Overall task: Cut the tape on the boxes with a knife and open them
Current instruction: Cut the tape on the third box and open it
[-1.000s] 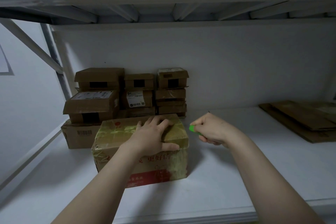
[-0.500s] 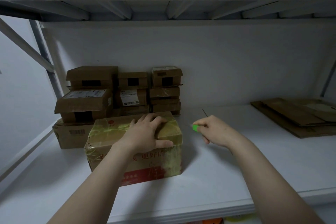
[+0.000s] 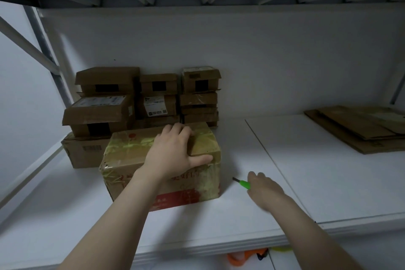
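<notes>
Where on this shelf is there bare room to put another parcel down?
The widest bare stretch of shelf lies between the right hand holding the knife and the flattened cardboard. Another lies left of the taped box, toward the front edge. The back left corner is crowded with stacked boxes.

Under your left hand (image 3: 173, 153), the box (image 3: 129, 151): brown cardboard, wrapped almost all over in clear yellowish tape, which is glossy, wrinkled and catches light on top. Red print on the front looks dull through the film.

In your right hand (image 3: 265, 190), the knife (image 3: 242, 182): smooth bright green plastic handle; dark tip, looks like metal.

Below both, the shelf board (image 3: 219, 221): white, matt, smooth.

At the back, the stacked boxes (image 3: 157, 120): plain matt cardboard, some with white paper labels.

To your right, the flattened cardboard (image 3: 361, 131): matt brown.

At far left, the frame post (image 3: 43, 46): grey painted metal, faint sheen.
</notes>
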